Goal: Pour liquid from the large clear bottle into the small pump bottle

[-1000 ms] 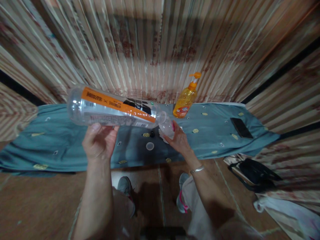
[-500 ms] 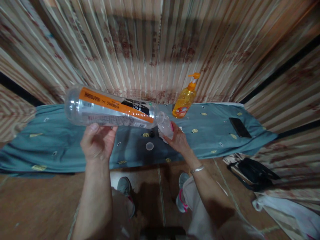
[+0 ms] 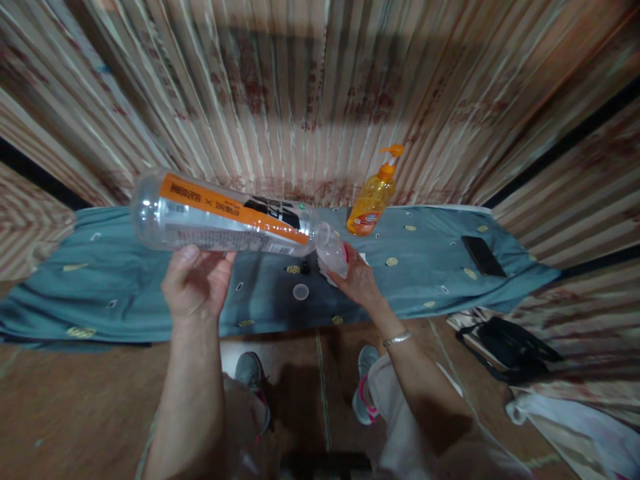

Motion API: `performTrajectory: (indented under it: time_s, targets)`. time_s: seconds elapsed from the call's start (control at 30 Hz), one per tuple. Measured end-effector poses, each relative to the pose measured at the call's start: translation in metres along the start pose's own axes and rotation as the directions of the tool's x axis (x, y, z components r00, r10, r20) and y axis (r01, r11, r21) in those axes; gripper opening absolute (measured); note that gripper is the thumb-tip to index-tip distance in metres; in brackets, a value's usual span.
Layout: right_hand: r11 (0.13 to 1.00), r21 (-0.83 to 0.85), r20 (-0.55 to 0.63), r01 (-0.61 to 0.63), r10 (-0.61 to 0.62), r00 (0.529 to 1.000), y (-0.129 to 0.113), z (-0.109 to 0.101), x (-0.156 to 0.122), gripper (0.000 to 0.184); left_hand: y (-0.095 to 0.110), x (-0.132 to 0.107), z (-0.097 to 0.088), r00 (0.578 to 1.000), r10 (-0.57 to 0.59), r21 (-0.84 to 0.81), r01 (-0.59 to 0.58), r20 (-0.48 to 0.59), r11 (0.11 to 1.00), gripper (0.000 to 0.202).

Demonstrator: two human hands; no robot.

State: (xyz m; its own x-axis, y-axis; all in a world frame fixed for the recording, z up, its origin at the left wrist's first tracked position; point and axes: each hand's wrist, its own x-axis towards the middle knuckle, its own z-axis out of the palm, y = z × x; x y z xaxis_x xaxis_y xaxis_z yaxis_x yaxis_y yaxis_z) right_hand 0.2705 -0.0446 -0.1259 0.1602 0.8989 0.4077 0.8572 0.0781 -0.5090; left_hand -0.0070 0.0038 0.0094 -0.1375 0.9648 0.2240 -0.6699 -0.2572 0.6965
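Observation:
My left hand point(image 3: 197, 283) is wrapped around the underside of a large clear plastic bottle point(image 3: 225, 217) with an orange, silver and black label. The bottle lies nearly level, its neck pointing right. My right hand point(image 3: 357, 277) grips a small translucent bottle point(image 3: 332, 252) with a bit of pink at its side. The small bottle leans toward the large one, and their mouths meet; whether they touch cannot be made out. Below them on the cloth lie a round translucent lid point(image 3: 301, 292) and a small black cap point(image 3: 305, 268).
An orange pump bottle of yellow-orange liquid point(image 3: 370, 203) stands at the back of the teal cloth-covered table point(image 3: 425, 267). A dark phone point(image 3: 483, 256) lies at the right. A black bag point(image 3: 510, 347) is on the floor side. A pleated curtain point(image 3: 280, 87) hangs behind.
Almost nothing differs. Both hands hold the two bottles in the same pose, while the view has shifted very slightly.

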Motion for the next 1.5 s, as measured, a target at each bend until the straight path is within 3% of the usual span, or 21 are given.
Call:
performTrajectory:
  time_s: [0.2, 0.4, 0.73, 1.0, 1.5]
  targets:
    - [1.000, 0.010, -0.027, 0.019, -0.018, 0.999, -0.0043, 0.0001, -0.0004, 0.073, 0.0014, -0.0007, 0.0001, 1.000, -0.001, 0.012, 0.001, -0.008, 1.000, 0.041]
    - [1.000, -0.004, -0.021, 0.025, -0.025, 0.999, 0.0005, 0.0032, -0.0016, 0.077, 0.0014, -0.0005, -0.0012, 1.000, 0.003, 0.003, -0.003, -0.001, 1.000, 0.057]
    - [1.000, -0.004, -0.006, 0.026, -0.026, 1.000, 0.0011, 0.0016, -0.0009, 0.078, 0.0013, -0.0004, -0.0009, 1.000, 0.011, -0.002, -0.011, 0.018, 1.000, 0.029]
    - [1.000, -0.011, -0.013, 0.029, -0.029, 0.999, 0.0013, 0.0024, -0.0014, 0.077, 0.0019, -0.0014, 0.0015, 1.000, 0.011, 0.029, -0.011, -0.007, 1.000, 0.049]
    - [1.000, -0.006, 0.001, 0.015, -0.015, 1.000, 0.0001, -0.0009, -0.0013, 0.077, 0.0010, -0.0009, 0.0000, 1.000, 0.015, 0.017, -0.015, 0.001, 1.000, 0.039]
